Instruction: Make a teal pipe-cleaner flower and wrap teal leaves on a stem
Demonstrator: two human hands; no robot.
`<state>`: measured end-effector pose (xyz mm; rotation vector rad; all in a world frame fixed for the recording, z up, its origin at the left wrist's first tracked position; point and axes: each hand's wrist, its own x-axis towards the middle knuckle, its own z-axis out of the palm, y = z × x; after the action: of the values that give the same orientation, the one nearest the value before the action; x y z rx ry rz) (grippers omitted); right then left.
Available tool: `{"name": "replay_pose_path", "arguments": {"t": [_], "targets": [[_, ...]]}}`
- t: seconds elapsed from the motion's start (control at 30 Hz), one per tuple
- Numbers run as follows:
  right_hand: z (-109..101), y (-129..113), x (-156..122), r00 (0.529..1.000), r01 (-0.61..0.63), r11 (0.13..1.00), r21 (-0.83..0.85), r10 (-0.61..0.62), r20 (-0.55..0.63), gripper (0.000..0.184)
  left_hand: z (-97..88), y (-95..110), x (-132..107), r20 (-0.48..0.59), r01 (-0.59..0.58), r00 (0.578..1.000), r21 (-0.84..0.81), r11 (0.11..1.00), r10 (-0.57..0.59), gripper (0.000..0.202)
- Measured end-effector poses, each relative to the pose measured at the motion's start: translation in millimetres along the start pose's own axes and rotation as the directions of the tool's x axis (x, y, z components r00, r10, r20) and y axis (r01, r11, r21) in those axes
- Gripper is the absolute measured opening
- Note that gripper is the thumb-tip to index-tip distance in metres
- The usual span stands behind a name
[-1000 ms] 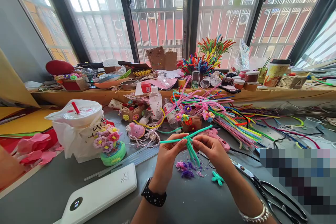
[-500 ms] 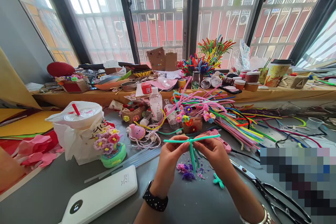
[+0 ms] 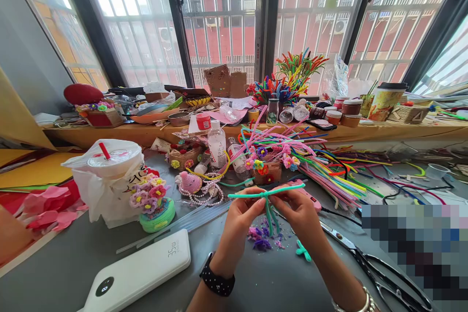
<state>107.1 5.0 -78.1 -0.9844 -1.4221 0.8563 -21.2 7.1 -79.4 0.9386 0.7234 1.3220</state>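
Pinched between my two hands is a bundle of mint-green pipe cleaners [image 3: 270,222], crossed in the middle, with ends pointing left and right and several strands hanging down. My left hand [image 3: 239,217] grips it just left of the crossing, fingers closed. On the other side my right hand [image 3: 295,207] is also closed on it, thumb and fingers near the crossing. Below them on the table lie purple and pink fuzzy scraps [image 3: 261,241]. A small mint-green pipe-cleaner flower shape [image 3: 303,250] rests beside my right forearm.
Large black-handled scissors [image 3: 365,258] lie at right. A white power bank [image 3: 141,270] and a bagged drink cup [image 3: 109,180] stand left, near a green pot of fuzzy flowers [image 3: 157,214]. Behind my hands are a bottle [image 3: 217,144] and loose colored pipe cleaners [image 3: 325,170].
The right end of the green pipe cleaner has dipped slightly and moved a little left. Both hands keep their hold, with only small finger shifts.
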Motion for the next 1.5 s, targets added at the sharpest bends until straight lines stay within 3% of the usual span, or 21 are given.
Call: {"name": "replay_pose_path", "arguments": {"t": [0.17, 0.53, 0.77, 0.9, 1.13, 1.37, 1.5], "targets": [[-0.9, -1.3, 0.8, 0.996, -0.044, 0.994, 0.097, 0.036, 0.083, 0.015, -1.7, 1.3, 0.0, -0.004, 0.042, 0.999, -0.03, 0.999, -0.042, 0.022], [4.4, 6.0, 0.4, 0.998, -0.065, 0.981, 0.185, 0.06, 0.03, 0.02, -3.1, 4.6, 0.4, 0.014, 0.059, 0.998, 0.004, 0.998, -0.059, 0.022], [3.4, 3.0, -2.1, 0.989, 0.147, 0.985, -0.095, -0.147, 0.004, 0.01, -4.2, 5.4, 0.1, -0.044, 0.104, 0.994, 0.102, 0.989, -0.1, 0.027], [3.0, -0.4, -3.1, 0.98, 0.197, 0.967, -0.16, -0.198, 0.009, 0.009, -1.5, 6.7, -1.5, 0.002, 0.047, 0.999, 0.11, 0.993, -0.048, 0.027], [0.5, -1.8, -1.8, 0.999, 0.038, 0.999, 0.035, -0.039, 0.029, 0.012, -3.8, 7.0, 0.7, -0.019, 0.056, 0.998, 0.097, 0.994, -0.054, 0.018], [2.9, 2.7, -2.8, 0.999, 0.026, 0.992, 0.122, -0.024, -0.02, 0.011, -5.8, 3.8, 2.3, -0.008, 0.024, 1.0, 0.1, 0.995, -0.023, 0.018], [4.8, 2.7, -2.7, 0.997, 0.062, 0.991, 0.121, -0.057, -0.043, 0.011, -6.9, 3.3, 3.3, 0.014, -0.076, 0.997, 0.181, 0.981, 0.074, 0.015]]}}
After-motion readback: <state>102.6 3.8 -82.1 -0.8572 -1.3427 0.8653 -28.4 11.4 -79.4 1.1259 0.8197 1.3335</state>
